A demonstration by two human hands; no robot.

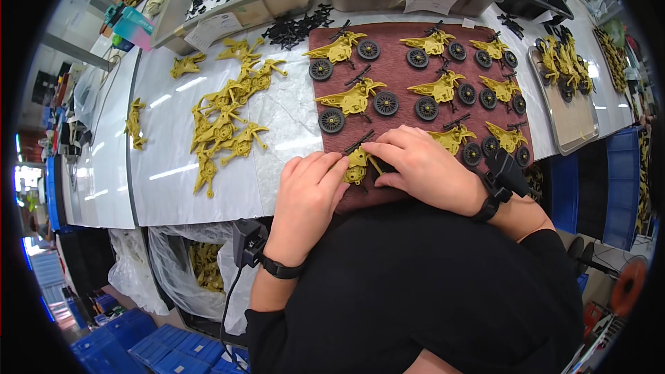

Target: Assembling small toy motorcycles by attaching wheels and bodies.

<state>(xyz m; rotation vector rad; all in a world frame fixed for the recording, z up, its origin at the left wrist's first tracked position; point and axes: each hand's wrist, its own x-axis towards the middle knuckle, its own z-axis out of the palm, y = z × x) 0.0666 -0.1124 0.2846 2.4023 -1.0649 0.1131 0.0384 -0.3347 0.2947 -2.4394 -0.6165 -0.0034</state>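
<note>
Both hands at the near edge of a dark red cloth mat (404,122), spread on a glossy white-covered surface (170,197).

Between the hands, near the mat's front left corner: a yellow plastic toy-motorcycle body (357,167), a thin black handlebar piece (359,140) at its far side. Left hand (309,189): fingers narrow, curled together, tips closed on the body's left end. Right hand (424,166): thumb and forefinger slightly apart, a yellow prong between them; whether they pinch it, cannot tell. A black strap with a boxy black device on each wrist.

Rest of mat: eight more yellow bodies in rows, the front middle one partly behind the right hand. Black spoked wheels (386,103) at these bodies; attached or merely alongside, not clear.

Left of mat: loose heap of bare yellow plastic bodies (223,112), a few set apart. Beyond it, a scatter of small black plastic parts (296,32).

Far side: grey plastic bin (412,1) of black wheels; paler bin (273,12) with small black pieces. Right: shallow beige tray (579,137) carrying yellow bodies with black parts.
</note>
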